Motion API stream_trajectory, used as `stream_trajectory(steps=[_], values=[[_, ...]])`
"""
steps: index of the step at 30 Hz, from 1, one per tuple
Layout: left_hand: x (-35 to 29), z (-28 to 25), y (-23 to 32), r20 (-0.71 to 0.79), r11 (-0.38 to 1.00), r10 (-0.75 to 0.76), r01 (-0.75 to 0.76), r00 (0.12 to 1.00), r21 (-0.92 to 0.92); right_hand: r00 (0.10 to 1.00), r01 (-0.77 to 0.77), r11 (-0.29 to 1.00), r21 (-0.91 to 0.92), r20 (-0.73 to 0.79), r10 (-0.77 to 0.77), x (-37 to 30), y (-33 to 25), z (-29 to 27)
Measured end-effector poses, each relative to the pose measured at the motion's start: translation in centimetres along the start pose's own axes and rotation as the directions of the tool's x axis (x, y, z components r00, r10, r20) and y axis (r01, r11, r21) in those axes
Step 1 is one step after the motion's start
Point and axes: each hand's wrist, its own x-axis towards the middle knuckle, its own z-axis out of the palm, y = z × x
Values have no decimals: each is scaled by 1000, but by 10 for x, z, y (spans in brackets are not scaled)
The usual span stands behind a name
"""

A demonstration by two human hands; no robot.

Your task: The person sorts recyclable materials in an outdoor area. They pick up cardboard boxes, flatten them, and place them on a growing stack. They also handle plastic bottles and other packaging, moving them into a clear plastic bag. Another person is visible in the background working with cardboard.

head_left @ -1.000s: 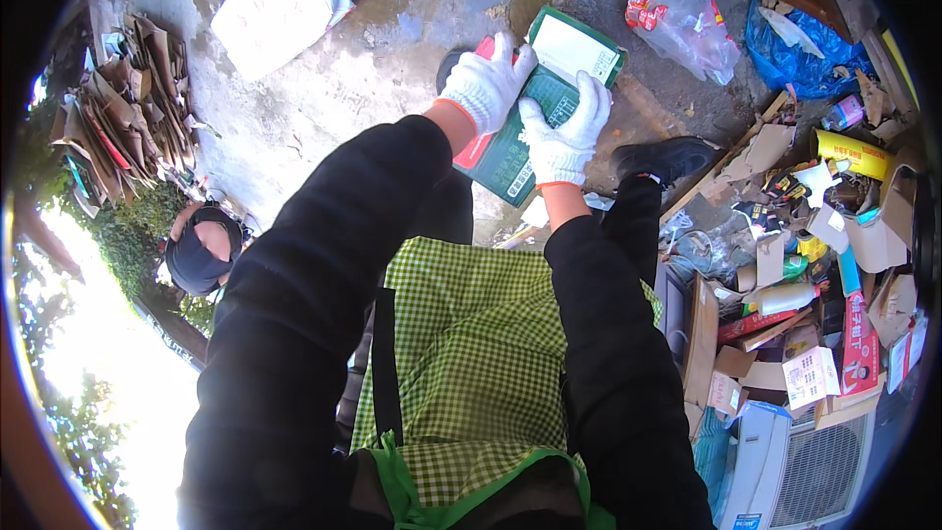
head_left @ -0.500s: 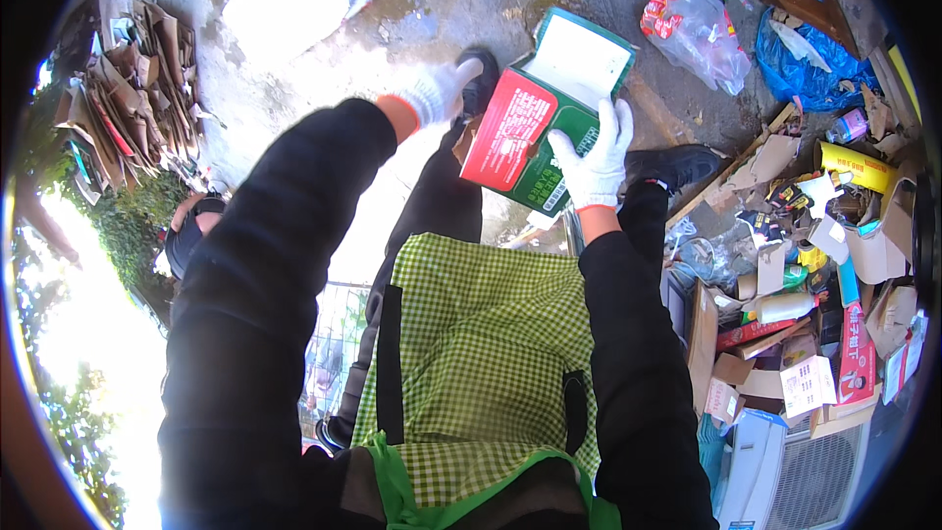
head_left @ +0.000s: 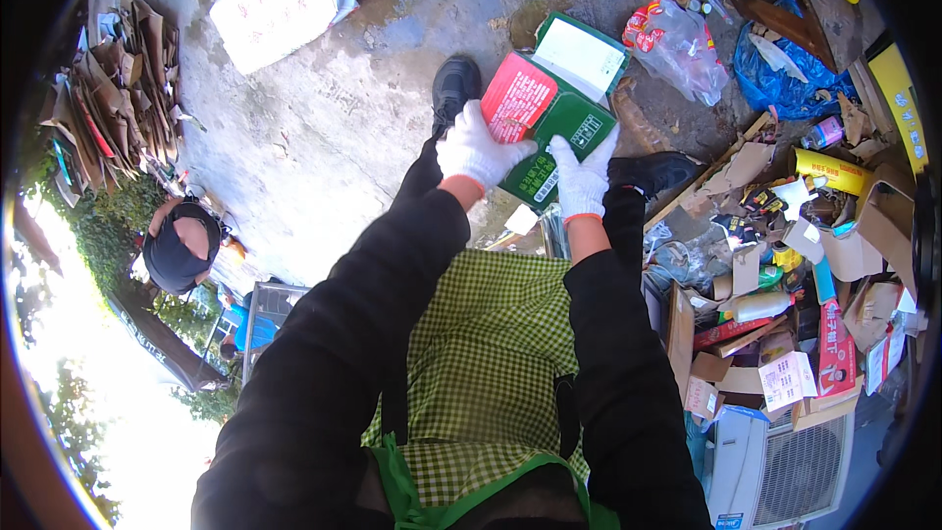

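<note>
A red and green cardboard box [head_left: 571, 123] with a raised flap, white on its inner side, is held in front of me between both white-gloved hands. My left hand [head_left: 478, 149] grips its left edge, thumb lying across the printed face. On the lower right side, my right hand [head_left: 585, 173] has its thumb on the green face and its fingers along the edge. The fingers behind the box are partly hidden. Below it hangs my green checked apron [head_left: 491, 344].
Flattened cardboard [head_left: 116, 88] is stacked at far left; a person [head_left: 184, 245] is below it. A white box [head_left: 280, 8] lies on the concrete. To the right are a clear plastic bag [head_left: 682, 49], a blue bag [head_left: 790, 69], mixed scrap and an air-conditioner unit [head_left: 795, 466].
My left hand has come right and down from beside the box and taken hold of its left edge. My right hand has shifted slightly down and left, still on the box.
</note>
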Motion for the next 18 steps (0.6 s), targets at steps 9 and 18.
stream_trajectory(steps=[9, 18], values=[[-12, -20, -19, 86, 590, 417, -197, 905, -783, 988, -138, 742, 656, 148, 53, -45, 0, -25], [-126, -96, 20, 110, 806, 316, -205, 942, -556, 937, 267, 835, 481, 71, -341, -97, -91, -113]])
